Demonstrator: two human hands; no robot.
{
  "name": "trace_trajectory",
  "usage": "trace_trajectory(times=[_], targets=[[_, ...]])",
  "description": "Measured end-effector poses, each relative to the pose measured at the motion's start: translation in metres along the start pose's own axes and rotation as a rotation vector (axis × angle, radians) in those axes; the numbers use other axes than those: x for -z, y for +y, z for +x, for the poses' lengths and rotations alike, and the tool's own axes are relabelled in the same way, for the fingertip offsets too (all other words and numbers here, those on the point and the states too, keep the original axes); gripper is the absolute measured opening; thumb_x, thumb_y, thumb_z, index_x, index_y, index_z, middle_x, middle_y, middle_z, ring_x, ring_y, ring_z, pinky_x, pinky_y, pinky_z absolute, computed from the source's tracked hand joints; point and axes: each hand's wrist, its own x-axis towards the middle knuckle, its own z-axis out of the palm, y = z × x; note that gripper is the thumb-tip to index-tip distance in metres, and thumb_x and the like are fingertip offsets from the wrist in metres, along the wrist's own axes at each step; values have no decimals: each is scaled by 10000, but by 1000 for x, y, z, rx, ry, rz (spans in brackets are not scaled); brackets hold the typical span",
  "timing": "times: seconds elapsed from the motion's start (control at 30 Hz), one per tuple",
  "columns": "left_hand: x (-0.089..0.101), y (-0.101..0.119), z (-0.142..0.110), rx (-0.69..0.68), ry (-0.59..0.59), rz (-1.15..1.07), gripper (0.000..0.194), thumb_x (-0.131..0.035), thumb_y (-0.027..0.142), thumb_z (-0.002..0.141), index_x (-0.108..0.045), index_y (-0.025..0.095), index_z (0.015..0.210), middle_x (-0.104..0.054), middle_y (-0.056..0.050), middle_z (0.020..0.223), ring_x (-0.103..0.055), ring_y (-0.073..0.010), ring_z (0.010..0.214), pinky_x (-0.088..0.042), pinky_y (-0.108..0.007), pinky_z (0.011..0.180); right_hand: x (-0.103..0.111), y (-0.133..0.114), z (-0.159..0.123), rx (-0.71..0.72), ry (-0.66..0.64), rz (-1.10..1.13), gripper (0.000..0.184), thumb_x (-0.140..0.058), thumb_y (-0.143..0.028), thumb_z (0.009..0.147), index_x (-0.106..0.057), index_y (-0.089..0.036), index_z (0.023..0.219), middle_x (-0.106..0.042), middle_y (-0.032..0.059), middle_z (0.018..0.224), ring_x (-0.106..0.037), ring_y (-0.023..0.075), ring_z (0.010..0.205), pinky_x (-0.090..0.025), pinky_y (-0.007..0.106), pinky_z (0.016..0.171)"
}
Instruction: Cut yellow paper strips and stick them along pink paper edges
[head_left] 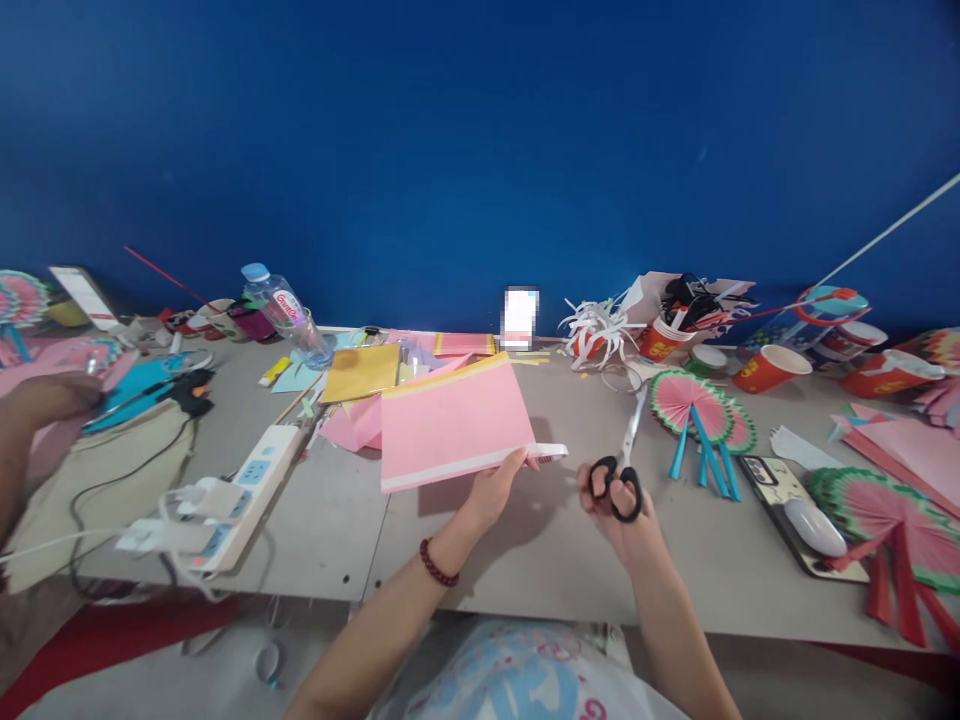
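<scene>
My left hand [495, 485] pinches the lower right corner of a pink paper sheet [457, 420], tilted above the table. A yellow band edges its top, and a white strip [553, 452] runs along its bottom and juts past the right side. In my right hand [626, 520] are scissors [628, 450] with black handles, fingers in the loops. The blades point up and away, apart from the paper; they look nearly closed. Near their tips lies a round green, pink and white paper fan [691, 408] with blue paper legs.
A power strip [255, 495] and a plastic bottle [289, 315] stand left, with yellow paper [361, 372] between. At the back are a phone [520, 318], shredded white paper [600, 330] and red cups [772, 368]. A mouse [814, 527] lies right. Another person's hand [56, 400] works far left.
</scene>
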Motion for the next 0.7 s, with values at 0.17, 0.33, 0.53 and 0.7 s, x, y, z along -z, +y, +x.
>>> trace_trajectory(times=[0.17, 0.33, 0.53, 0.7], targets=[[1, 3, -3, 98, -80, 71, 381, -462, 504, 801, -604, 211, 603, -685, -34, 826, -586, -214, 896, -433, -297, 877, 11, 3, 16, 116, 268, -392, 277, -707, -446, 712, -569, -211, 756, -606, 65, 954, -530, 203, 862, -425, 338, 783], [0, 7, -6, 19, -293, 165, 339, -469, 465, 790, -588, 222, 585, -646, -23, 731, -570, -197, 796, -443, -284, 807, 5, 7, 20, 11, 76, -271, 369, -783, -417, 623, -568, -216, 846, -611, 71, 950, -577, 218, 873, -485, 349, 755], [-3, 2, -7, 43, -308, 219, 290, -501, 417, 774, -594, 216, 588, -646, -29, 695, -574, -199, 762, -455, -288, 756, 0, 6, 16, -147, -101, -138, 380, -810, -385, 610, -507, -198, 740, -569, 18, 855, -493, 111, 664, -446, 234, 597], [-6, 2, -6, 97, -234, 171, 283, -516, 419, 738, -547, 211, 549, -595, -18, 630, -547, -190, 714, -436, -289, 706, 7, 2, 16, -155, -103, -147, 369, -785, -379, 652, -546, -210, 876, -478, -28, 718, -433, 99, 608, -410, 223, 563]])
